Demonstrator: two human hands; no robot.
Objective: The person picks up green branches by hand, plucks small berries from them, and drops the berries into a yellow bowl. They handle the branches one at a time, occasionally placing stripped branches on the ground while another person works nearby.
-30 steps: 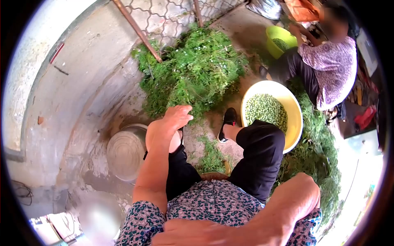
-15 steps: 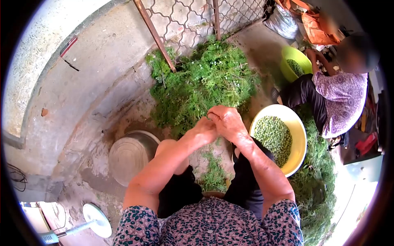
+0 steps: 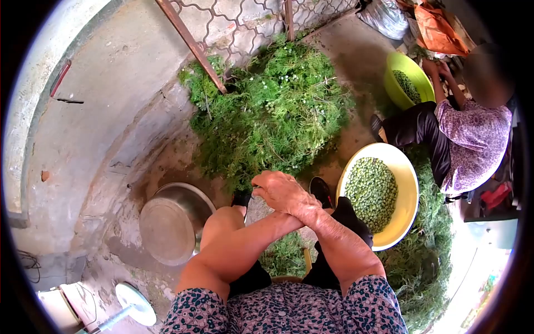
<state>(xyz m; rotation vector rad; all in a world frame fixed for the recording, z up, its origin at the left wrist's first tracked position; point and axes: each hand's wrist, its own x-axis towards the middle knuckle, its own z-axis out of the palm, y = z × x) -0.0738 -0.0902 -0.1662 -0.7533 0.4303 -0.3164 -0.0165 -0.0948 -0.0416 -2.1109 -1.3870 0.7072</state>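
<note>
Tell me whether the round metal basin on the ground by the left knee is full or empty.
Empty: the round metal basin shows only bare, shiny metal inside, with no greens or pods in it.

The right hand [image 3: 285,192] covers the left hand, so its grasp cannot be told, and the far person's [image 3: 473,133] hands are too small to read.
</note>
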